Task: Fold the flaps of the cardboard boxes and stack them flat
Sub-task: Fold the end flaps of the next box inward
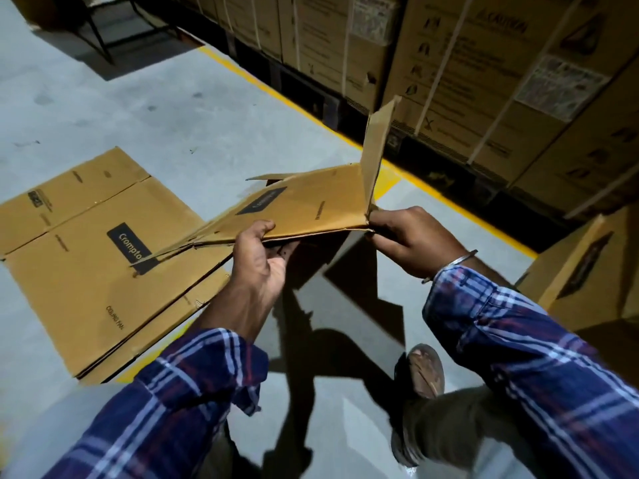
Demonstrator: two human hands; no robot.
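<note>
**Asha:** Cardboard first, going from nine o'clock across. The stack of flattened boxes point(93, 257) lies on the floor point(193, 108) at about nine o'clock, printed side up, edges a bit staggered.

**Ravi:** And the one being worked on?

**Asha:** The held box point(297, 205) is in the air near the centre, collapsed almost flat, its far-left corner hanging just over the stack. The left hand point(262, 257) grips its near edge, thumb on top and fingers curled underneath. The right hand point(411, 236) pinches the right-hand corner, fingers closed on the cardboard at the base of the upright flap point(378, 150), which stands up toward one o'clock.

**Ravi:** So that flap isn't folded down yet. What could go wrong?

**Asha:** My guess: if the box goes onto the stack with that flap standing, it won't sit flat and whatever lands on top will rock or slide. A flap also juts out at the box's far edge, near twelve o'clock; it could catch on the stack's edge and buckle.

**Ravi:** Anything at three o'clock?

**Asha:** Strapped cartons point(484, 70) run along the yellow floor line point(397, 174) from twelve to three, and another brown box point(587, 271) stands at three o'clock near the right forearm. A wide swing of the elbow could knock it.
</note>
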